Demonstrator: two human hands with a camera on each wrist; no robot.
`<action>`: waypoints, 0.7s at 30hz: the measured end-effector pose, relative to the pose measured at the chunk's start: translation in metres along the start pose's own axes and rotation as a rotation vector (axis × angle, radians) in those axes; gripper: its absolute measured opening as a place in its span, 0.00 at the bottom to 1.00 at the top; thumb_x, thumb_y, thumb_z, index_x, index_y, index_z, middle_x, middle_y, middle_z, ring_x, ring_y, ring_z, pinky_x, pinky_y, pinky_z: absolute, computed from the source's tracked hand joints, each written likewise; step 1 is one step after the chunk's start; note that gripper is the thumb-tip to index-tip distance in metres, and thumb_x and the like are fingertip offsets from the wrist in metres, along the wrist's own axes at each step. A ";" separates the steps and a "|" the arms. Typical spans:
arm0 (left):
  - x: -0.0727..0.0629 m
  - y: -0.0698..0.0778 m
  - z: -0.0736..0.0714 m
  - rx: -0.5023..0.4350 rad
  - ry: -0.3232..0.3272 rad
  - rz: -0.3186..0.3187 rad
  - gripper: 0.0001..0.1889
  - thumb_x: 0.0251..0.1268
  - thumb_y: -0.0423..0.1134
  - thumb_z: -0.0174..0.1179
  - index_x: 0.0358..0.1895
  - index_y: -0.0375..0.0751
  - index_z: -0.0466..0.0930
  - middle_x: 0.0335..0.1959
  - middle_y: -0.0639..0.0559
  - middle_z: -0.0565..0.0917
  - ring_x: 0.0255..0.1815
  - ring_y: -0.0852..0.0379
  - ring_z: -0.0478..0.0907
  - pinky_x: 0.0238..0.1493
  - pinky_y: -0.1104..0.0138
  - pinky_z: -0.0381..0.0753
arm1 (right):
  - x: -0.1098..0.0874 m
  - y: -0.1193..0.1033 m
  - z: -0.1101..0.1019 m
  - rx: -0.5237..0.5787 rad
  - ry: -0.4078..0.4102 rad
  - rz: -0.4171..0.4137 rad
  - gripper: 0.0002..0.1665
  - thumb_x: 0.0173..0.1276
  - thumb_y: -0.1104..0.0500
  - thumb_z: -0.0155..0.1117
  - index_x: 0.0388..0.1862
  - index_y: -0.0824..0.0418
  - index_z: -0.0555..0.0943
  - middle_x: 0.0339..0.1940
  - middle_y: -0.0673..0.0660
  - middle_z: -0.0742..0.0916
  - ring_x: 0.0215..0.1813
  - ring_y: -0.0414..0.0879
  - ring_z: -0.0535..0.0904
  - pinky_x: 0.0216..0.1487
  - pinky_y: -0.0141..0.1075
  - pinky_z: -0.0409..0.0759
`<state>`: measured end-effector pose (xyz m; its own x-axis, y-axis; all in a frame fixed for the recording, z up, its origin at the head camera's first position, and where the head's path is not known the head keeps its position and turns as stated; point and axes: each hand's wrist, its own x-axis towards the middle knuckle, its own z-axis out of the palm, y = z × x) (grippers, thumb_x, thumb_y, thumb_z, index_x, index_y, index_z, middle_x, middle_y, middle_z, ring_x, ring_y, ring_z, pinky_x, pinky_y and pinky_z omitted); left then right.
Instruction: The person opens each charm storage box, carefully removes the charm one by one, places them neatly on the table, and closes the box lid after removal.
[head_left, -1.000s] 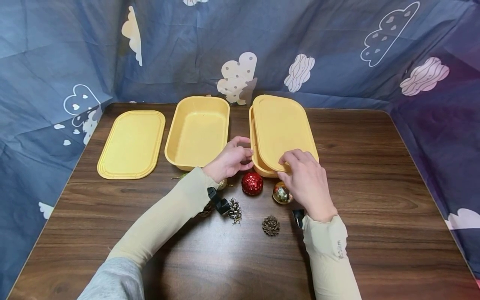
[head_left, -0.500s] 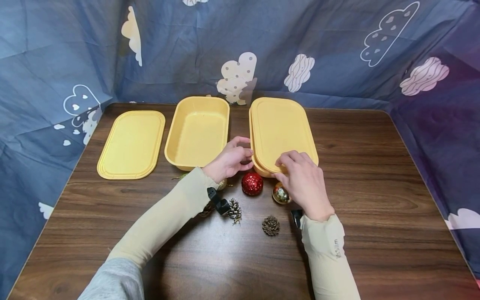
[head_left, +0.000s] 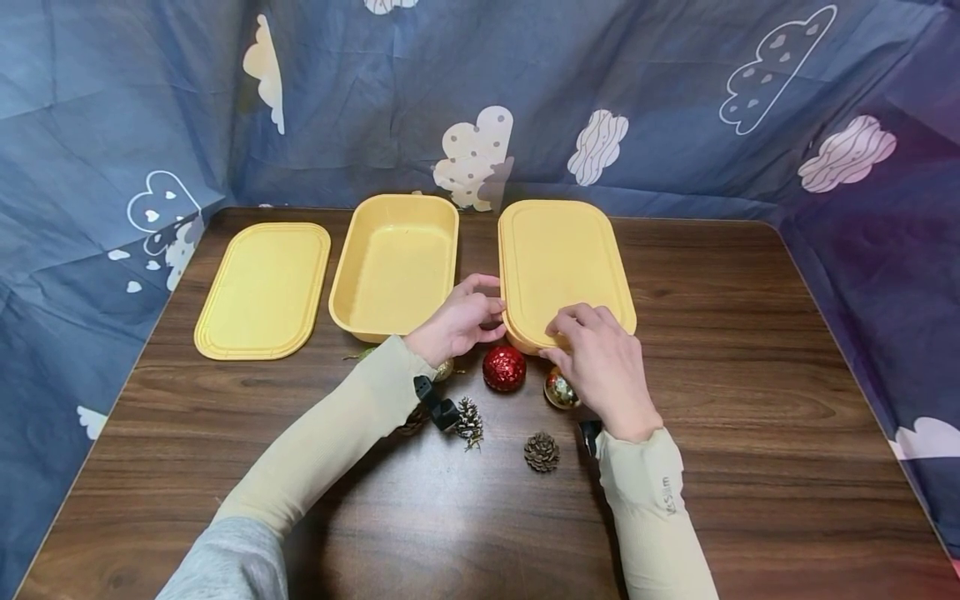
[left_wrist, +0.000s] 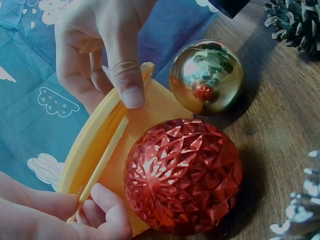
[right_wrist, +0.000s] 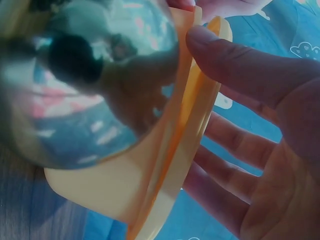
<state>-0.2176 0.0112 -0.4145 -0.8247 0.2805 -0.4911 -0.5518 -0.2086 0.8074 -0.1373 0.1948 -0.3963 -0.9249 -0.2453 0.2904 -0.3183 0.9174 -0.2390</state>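
Note:
My left hand (head_left: 461,318) pinches the left rim of a yellow plastic box (right_wrist: 95,192) between thumb and fingers. A yellow lid (head_left: 562,258) lies over this box, and my right hand (head_left: 603,360) grips its near edge, thumb beneath and fingers on top. In the left wrist view a narrow gap shows between lid edge and box rim on the near side. What is inside the box is hidden. Just in front of it sit a red faceted bauble (head_left: 504,368) and a shiny gold bauble (head_left: 558,392), the latter partly behind my right hand.
Left of the hands stands an open yellow box (head_left: 397,267), a second yellow lid (head_left: 264,292) flat beside it. Pine cones (head_left: 542,452) lie nearer on the wooden table (head_left: 750,400). A glittery gold bauble (head_left: 444,368) peeks out behind the left wrist. Blue cloud-print cloth (head_left: 337,108) hangs behind.
The lid has shifted slightly left and toward me and come down over the box, closing most of the gap along its left side. My right hand moved with it; my left stayed put.

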 end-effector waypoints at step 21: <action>0.001 0.000 0.001 0.000 0.017 -0.018 0.19 0.70 0.25 0.45 0.62 0.42 0.64 0.32 0.48 0.75 0.29 0.58 0.72 0.35 0.69 0.77 | 0.001 -0.003 0.006 0.009 -0.001 -0.017 0.14 0.55 0.53 0.75 0.39 0.56 0.83 0.49 0.54 0.84 0.49 0.53 0.76 0.37 0.50 0.79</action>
<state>-0.2187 0.0125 -0.4147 -0.8167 0.2685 -0.5107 -0.5664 -0.2040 0.7985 -0.1382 0.1902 -0.4006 -0.9198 -0.2609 0.2931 -0.3354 0.9104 -0.2422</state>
